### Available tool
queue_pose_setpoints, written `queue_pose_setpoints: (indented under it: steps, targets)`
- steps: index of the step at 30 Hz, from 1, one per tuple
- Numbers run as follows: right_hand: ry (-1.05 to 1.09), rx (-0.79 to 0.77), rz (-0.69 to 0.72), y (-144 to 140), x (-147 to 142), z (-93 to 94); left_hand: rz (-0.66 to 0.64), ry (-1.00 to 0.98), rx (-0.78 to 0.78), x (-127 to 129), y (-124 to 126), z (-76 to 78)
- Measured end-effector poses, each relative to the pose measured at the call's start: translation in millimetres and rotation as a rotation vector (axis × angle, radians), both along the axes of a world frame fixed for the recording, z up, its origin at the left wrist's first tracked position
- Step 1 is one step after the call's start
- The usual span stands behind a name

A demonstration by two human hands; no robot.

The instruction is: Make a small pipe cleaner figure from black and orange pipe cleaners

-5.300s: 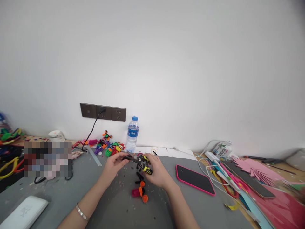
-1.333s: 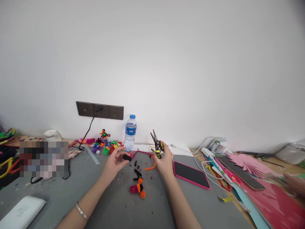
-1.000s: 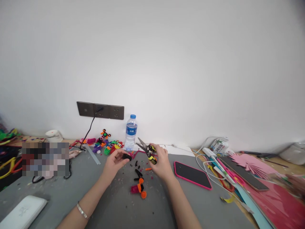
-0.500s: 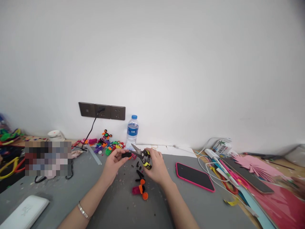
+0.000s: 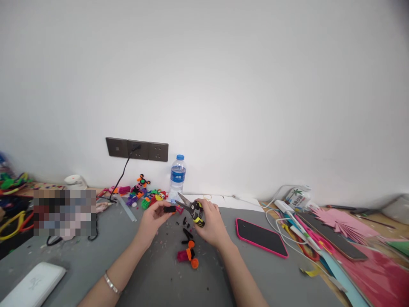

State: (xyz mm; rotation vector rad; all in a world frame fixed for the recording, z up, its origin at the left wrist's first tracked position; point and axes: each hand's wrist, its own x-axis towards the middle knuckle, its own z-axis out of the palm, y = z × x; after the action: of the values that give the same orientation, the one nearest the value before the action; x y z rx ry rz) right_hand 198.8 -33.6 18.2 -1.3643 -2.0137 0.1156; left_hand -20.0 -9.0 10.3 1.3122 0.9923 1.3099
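Note:
My left hand [image 5: 152, 219] pinches a short black pipe cleaner piece [image 5: 169, 209] above the grey table [image 5: 153, 277]. My right hand [image 5: 212, 224] grips black-and-yellow snips [image 5: 191, 208], whose blades are spread and point left at the piece's pink end. Below the hands lie a pink, orange and black pipe cleaner bundle [image 5: 188, 255] and small black cut bits [image 5: 186, 232].
A water bottle [image 5: 177, 177], wall sockets [image 5: 137, 149] and colourful pipe cleaner figures [image 5: 145, 195] stand at the back. A pink-cased phone [image 5: 261, 238] lies right, beside cables, scissors and coloured paper [image 5: 351, 247]. A white box [image 5: 30, 285] sits near left.
My right hand brought the snips down from upright to point left at the piece in my left hand. An orange strip near it is gone from view.

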Motion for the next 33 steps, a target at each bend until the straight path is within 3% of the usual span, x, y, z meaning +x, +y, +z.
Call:
queue_pose_setpoints:
  steps: [7, 14, 18, 24, 29, 33]
  targets:
    - [-0.008, -0.003, 0.005, 1, 1, -1.3, -0.025, 0.079, 0.075, 0, 3, -6.6]
    - [-0.004, -0.015, 0.025, 1, 1, -0.7, 0.055, 0.101, 0.199, -3, 6, -10.0]
    - [-0.005, -0.039, 0.045, 0, 1, -0.4, 0.063, 0.044, 0.165, -4, 4, -6.4]
    - [0.046, -0.134, 0.083, -4, -1, 6.0, 0.108, 0.112, 0.151, -3, 2, -3.3]
    - [0.039, -0.181, 0.119, -8, -3, 12.4, 0.181, 0.110, 0.277, -4, 1, -2.9]
    - [0.005, -0.207, 0.160, -9, -5, 13.9, 0.220, 0.226, 0.379, -5, -3, -3.5]
